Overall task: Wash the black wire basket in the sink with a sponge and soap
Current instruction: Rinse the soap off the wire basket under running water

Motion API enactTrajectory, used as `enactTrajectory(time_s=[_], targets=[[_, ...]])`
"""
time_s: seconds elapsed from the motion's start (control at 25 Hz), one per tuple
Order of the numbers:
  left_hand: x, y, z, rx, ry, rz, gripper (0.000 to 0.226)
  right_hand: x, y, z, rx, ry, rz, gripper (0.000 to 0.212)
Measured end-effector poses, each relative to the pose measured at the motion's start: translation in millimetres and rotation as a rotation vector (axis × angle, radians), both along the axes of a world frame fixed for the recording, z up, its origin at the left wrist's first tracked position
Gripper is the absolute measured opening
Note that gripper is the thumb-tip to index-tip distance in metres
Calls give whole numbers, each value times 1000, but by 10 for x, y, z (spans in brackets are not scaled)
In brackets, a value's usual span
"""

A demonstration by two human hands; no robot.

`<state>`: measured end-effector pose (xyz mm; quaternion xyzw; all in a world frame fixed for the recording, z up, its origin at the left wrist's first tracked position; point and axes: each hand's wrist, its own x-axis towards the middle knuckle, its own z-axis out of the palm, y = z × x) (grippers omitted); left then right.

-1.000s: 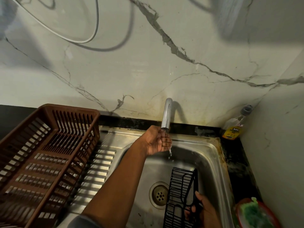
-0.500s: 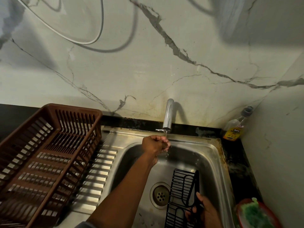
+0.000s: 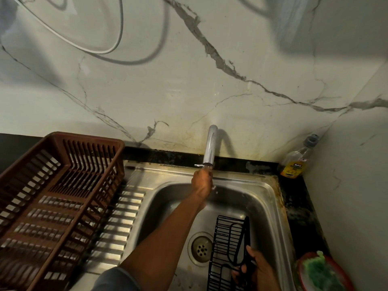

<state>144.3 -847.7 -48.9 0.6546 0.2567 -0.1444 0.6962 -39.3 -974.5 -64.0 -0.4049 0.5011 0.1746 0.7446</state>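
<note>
The black wire basket (image 3: 227, 244) stands on edge in the steel sink (image 3: 270, 198), right of the drain (image 3: 201, 247). My right hand (image 3: 258, 271) grips its near right rim, fingers curled through the wires. My left hand (image 3: 201, 183) is stretched out to the mouth of the tap (image 3: 211, 145), where water runs over it. Its fingers are hidden behind the back of the hand. A green sponge (image 3: 319, 274) lies in a red dish (image 3: 302, 261) on the counter at the right. A soap bottle (image 3: 296, 162) with a yellow label stands in the back right corner.
A brown plastic dish rack (image 3: 58, 198) sits on the ribbed drainboard (image 3: 123, 219) left of the sink. The marble wall rises right behind the tap, and a side wall closes in on the right. A white cable (image 3: 84, 46) loops on the wall above.
My left hand has moved up and back from under the stream to the tap's mouth, turning its back to me. My right hand and the basket have stayed put.
</note>
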Motion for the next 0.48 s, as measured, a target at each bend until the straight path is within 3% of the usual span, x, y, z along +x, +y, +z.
enactTrajectory(time_s=[0.2, 0.32, 0.48], targets=[[-4, 132, -19, -360, -48, 20, 28, 1, 32, 72, -23, 0, 9, 30], [-46, 170, -79, -192, -95, 75, 16, -2, 60, 126, -32, -2, 15, 33], [-41, 106, -146, 32, -96, 68, 30, 3, 70, 194, -29, -7, 11, 42]])
